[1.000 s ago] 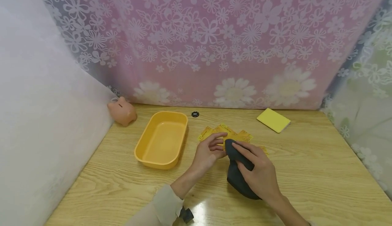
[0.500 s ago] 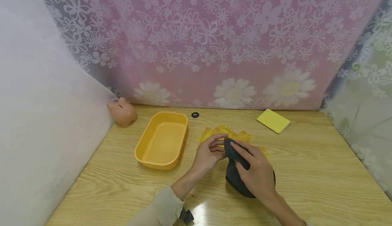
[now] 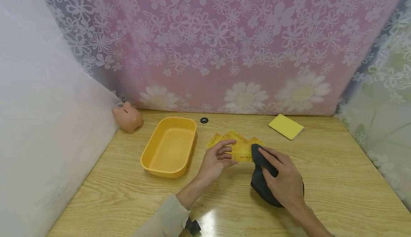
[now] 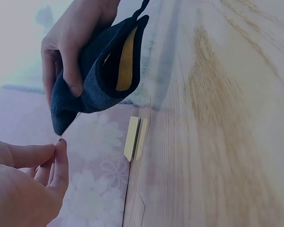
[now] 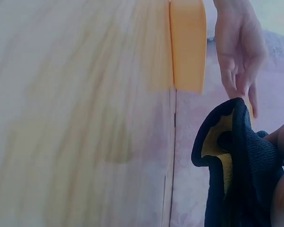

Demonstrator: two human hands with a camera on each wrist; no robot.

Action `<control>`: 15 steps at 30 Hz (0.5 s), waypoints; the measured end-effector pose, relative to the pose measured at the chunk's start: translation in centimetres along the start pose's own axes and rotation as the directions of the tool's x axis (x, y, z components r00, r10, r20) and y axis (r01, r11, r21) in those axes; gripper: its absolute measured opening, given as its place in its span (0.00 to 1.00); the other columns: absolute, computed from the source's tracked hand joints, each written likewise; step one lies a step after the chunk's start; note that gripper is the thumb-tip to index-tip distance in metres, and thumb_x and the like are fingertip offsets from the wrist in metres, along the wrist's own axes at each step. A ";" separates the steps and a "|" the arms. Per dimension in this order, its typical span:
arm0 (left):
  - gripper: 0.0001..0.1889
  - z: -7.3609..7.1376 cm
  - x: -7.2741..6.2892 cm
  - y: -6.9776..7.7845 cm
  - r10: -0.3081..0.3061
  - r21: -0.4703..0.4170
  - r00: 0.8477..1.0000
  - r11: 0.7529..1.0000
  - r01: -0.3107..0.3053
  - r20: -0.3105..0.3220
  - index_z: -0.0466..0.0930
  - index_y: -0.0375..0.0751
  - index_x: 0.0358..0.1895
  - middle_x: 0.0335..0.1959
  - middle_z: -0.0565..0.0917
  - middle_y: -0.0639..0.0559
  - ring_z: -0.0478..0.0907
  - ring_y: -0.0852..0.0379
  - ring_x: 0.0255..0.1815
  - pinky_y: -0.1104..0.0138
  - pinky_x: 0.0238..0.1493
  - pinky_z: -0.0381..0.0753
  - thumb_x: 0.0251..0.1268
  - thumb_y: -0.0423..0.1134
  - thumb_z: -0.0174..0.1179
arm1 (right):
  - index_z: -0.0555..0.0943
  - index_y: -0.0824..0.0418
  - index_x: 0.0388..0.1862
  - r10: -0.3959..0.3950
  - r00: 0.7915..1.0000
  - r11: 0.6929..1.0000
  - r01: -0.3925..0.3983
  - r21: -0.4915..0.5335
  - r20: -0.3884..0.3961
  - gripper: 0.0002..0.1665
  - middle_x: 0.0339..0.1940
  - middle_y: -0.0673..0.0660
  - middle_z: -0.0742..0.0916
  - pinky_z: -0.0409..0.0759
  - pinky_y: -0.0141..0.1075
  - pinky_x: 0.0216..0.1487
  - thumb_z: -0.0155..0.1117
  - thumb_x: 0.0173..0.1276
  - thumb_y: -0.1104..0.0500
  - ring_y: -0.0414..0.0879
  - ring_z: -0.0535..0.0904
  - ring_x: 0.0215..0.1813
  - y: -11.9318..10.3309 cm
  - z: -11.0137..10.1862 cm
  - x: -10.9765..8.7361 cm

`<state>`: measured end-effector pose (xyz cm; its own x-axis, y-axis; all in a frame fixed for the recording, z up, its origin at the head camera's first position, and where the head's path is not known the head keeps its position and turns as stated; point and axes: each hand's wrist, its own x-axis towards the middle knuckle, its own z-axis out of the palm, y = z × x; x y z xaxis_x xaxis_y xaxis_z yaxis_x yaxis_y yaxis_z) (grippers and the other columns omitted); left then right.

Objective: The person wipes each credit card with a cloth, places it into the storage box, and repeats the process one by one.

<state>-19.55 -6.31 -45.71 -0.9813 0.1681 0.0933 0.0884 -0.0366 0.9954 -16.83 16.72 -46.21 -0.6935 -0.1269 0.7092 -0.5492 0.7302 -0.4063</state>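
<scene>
My left hand point(image 3: 230, 154) pinches a yellow card point(image 3: 241, 153) just above a fan of yellow cards point(image 3: 236, 137) lying on the wooden table point(image 3: 337, 180). To its right, my right hand point(image 3: 274, 171) grips a dark fabric pouch point(image 3: 257, 185) resting on the table. In the left wrist view the pouch point(image 4: 99, 80) gapes open with yellow showing inside, and the left hand's thumb and finger point(image 4: 59, 149) meet below it. The right wrist view shows the pouch mouth point(image 5: 227, 142) facing the left hand point(image 5: 241, 80).
An orange tray point(image 3: 146, 158) sits left of the hands, also seen on edge in the right wrist view as the tray point(image 5: 187, 45). A pink piggy bank point(image 3: 128, 117), a black chip point(image 3: 204, 120) and a yellow notepad point(image 3: 286, 126) lie near the flowered curtain.
My right hand has slid the pouch to the right, away from the left hand. The yellow card in the left hand's fingers now shows in the gap.
</scene>
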 end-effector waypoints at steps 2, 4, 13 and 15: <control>0.30 -0.1 -0.1 -0.1 -0.005 -0.002 1.000 1.000 0.005 0.002 0.82 0.55 0.66 0.56 0.83 0.51 0.82 0.54 0.52 0.63 0.52 0.88 0.63 0.25 0.70 | 0.86 0.54 0.64 0.014 1.000 1.000 -0.014 -0.003 -0.008 0.37 0.62 0.55 0.86 0.66 0.14 0.56 0.75 0.53 0.74 0.55 0.82 0.60 0.5 -0.3 -0.1; 0.30 -0.3 -0.1 -0.1 -0.005 -0.011 1.000 1.000 0.005 0.010 0.82 0.52 0.67 0.55 0.83 0.51 0.82 0.54 0.51 0.63 0.52 0.88 0.63 0.24 0.70 | 0.87 0.55 0.63 0.031 0.999 1.000 -0.031 -0.001 -0.018 0.37 0.62 0.56 0.86 0.64 0.12 0.57 0.75 0.53 0.74 0.56 0.82 0.59 1.0 -0.6 -0.3; 0.30 -0.7 0.0 -0.1 -0.001 0.007 1.000 1.000 0.001 0.003 0.80 0.49 0.68 0.56 0.82 0.50 0.82 0.52 0.52 0.63 0.54 0.86 0.63 0.25 0.70 | 0.86 0.50 0.64 0.105 0.994 0.988 -0.105 0.116 0.006 0.39 0.61 0.54 0.86 0.63 0.10 0.61 0.77 0.54 0.76 0.46 0.80 0.64 2.1 -1.9 -0.2; 0.30 -0.7 -0.1 -0.1 -0.008 0.017 1.000 1.000 0.008 -0.004 0.80 0.51 0.68 0.57 0.82 0.50 0.81 0.51 0.53 0.63 0.54 0.85 0.63 0.26 0.70 | 0.85 0.50 0.65 0.084 0.996 0.984 -0.086 0.157 0.020 0.40 0.62 0.54 0.86 0.66 0.11 0.62 0.78 0.54 0.77 0.36 0.78 0.65 2.2 -2.0 -0.1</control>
<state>-19.63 -7.01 -45.83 -0.9826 0.1647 0.0852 0.0833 -0.0186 0.9964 -17.02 19.65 -46.02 -0.7462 -0.0785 0.6610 -0.5539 0.6241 -0.5511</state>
